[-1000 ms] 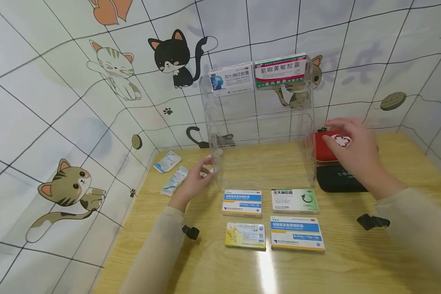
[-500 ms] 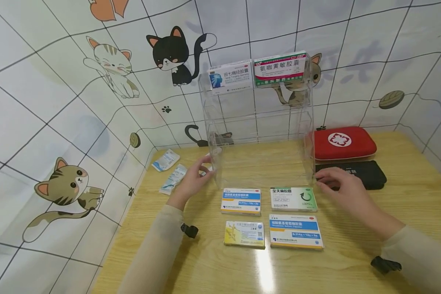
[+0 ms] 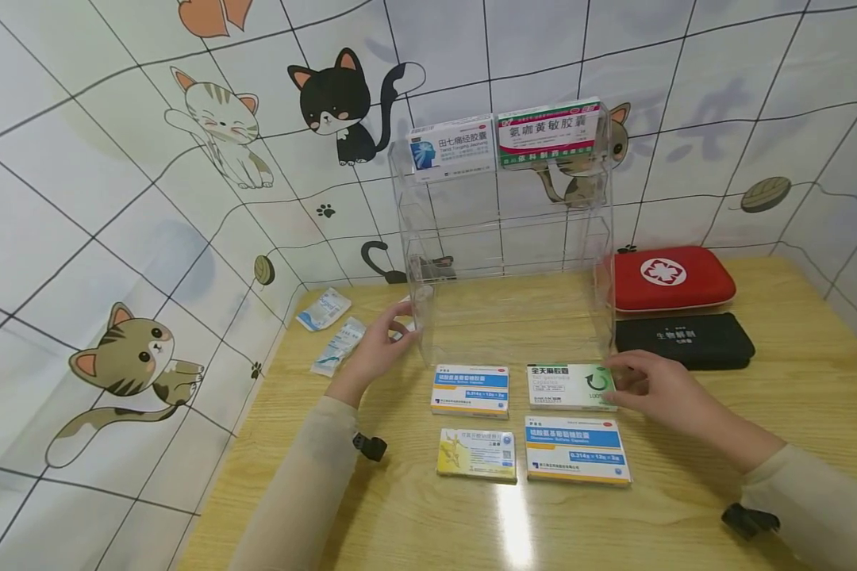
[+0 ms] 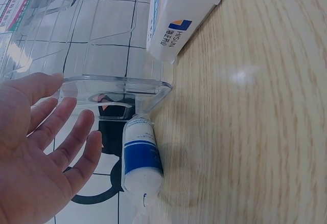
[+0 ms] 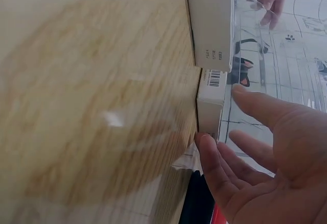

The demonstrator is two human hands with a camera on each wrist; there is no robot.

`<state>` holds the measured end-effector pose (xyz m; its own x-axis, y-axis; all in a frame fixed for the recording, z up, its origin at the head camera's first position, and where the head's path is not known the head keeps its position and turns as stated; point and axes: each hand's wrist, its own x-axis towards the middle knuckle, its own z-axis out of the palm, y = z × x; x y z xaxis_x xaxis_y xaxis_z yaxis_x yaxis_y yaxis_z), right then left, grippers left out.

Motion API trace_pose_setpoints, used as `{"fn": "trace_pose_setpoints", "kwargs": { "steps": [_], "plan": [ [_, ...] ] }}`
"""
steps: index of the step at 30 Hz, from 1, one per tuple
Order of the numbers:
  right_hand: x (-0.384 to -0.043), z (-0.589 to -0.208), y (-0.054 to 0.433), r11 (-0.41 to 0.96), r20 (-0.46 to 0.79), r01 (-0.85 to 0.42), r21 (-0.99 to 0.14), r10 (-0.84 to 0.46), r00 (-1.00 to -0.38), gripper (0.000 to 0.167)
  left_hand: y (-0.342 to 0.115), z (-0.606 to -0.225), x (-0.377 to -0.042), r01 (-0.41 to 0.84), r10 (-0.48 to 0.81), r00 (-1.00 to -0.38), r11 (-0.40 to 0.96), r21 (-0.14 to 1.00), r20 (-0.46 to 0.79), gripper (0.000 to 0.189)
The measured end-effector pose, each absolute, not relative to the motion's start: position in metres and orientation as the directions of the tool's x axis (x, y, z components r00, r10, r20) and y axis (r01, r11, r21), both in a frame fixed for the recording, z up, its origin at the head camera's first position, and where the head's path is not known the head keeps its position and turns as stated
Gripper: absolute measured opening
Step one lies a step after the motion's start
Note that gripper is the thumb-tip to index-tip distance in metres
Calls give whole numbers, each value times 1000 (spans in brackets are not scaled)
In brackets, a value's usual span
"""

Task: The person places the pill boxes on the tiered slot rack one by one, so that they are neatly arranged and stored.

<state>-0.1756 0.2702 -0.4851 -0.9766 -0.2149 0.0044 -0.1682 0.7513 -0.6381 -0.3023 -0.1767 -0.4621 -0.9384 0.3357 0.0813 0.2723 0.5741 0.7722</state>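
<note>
A clear plastic rack (image 3: 500,226) stands against the wall. My left hand (image 3: 378,349) is at its lower left side, thumb tip at the rack's edge in the left wrist view, with its fingers loosely bent and apart. My right hand (image 3: 660,388) reaches the right end of a white and green medicine box (image 3: 560,388). In the right wrist view its fingertips (image 5: 205,144) are right at the box end, the thumb spread above. Beside and in front lie a small blue and white box (image 3: 470,390), a larger one (image 3: 577,450) and a yellow and white box (image 3: 476,454).
Two medicine boxes, white (image 3: 451,151) and red-green (image 3: 548,135), sit on the rack's top tier. Right of the rack lie a red case (image 3: 674,277) and a black pouch (image 3: 685,341). Small packets (image 3: 338,346) and a white, blue-banded wrapped item (image 4: 142,155) lie left.
My right hand has come down from over the red case, past the rack's lower right corner, to the white and green box. The left hand has stayed at the rack's side.
</note>
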Motion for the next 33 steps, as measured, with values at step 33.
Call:
{"fn": "trace_pose_setpoints", "kwargs": {
  "steps": [33],
  "plan": [
    [-181, -457, 262, 722, 411, -333, -606, -74, -909, 30, -176, -460, -299, 274, 330, -940, 584, 764, 85, 49]
  ]
}}
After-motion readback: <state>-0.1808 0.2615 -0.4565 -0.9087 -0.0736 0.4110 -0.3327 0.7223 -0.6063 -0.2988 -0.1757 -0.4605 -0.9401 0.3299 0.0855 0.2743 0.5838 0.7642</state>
